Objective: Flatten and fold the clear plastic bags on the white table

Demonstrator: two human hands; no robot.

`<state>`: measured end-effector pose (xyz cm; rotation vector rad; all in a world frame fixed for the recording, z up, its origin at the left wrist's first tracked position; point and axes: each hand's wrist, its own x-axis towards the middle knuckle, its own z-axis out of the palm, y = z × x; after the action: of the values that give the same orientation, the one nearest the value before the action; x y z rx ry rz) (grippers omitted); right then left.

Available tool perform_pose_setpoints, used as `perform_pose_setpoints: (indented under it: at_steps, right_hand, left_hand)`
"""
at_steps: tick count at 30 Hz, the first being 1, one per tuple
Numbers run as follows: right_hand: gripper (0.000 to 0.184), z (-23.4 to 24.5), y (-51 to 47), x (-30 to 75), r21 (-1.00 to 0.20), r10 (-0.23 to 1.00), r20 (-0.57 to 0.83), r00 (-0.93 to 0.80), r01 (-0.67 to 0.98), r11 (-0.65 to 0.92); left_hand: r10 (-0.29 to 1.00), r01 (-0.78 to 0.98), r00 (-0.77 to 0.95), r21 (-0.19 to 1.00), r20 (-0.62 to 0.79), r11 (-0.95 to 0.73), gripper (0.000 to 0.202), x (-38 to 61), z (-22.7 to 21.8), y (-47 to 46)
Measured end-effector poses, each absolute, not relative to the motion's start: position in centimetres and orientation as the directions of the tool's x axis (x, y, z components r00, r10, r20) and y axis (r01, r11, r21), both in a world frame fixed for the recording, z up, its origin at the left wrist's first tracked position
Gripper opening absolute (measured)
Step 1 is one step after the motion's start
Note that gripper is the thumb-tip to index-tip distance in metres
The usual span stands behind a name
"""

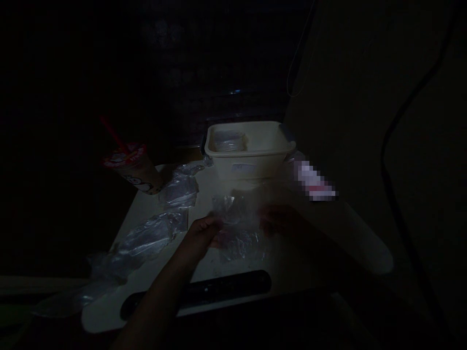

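Note:
The scene is very dark. My left hand (200, 238) pinches the left edge of a clear plastic bag (237, 226) held above a small white table (160, 291). My right hand (279, 218) is dim and blurred at the bag's right side and seems to grip it too. The bag hangs crumpled between the two hands. Just beyond the bag stands a cream plastic tub (251, 148) with more clear plastic inside.
More clear bags (146, 240) lie in a trail across the table's left side. A cup with a red straw (133, 167) stands at the far left. A dark slot (204, 289) runs along the near edge. A wall rises at right.

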<state>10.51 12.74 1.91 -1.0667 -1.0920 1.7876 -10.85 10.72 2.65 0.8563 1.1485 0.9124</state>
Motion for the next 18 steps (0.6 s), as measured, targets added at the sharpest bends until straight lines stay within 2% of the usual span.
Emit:
perform_pose_setpoints:
  at_steps: [8,12,16,18]
  right_hand:
    - [0.022,1.5,12.9,10.7,-0.936,0.917,-0.251,-0.311,-0.163,-0.311]
    - [0.018,1.0,13.1,11.1,-0.963,0.925,-0.207,-0.319,-0.101,-0.250]
    - [0.018,1.1,13.3,11.8,-0.997,0.942,-0.057,-0.332,0.067,-0.036]
    - [0.019,1.4,13.3,12.3,-0.977,0.935,0.022,-0.355,0.190,0.095]
  left_hand:
    - [0.942,-0.142,0.149,0.936,-0.300,0.321,0.010,-11.2,2.6,10.7]
    - [0.977,-0.022,0.053,0.978,-0.207,0.209,0.013,-11.2,2.8,10.4]
    - [0.999,0.191,-0.044,0.981,0.026,-0.017,0.011,-11.3,2.6,10.5]
    - [0.983,0.335,-0.022,0.928,0.182,-0.164,0.015,-11.4,2.7,10.4]
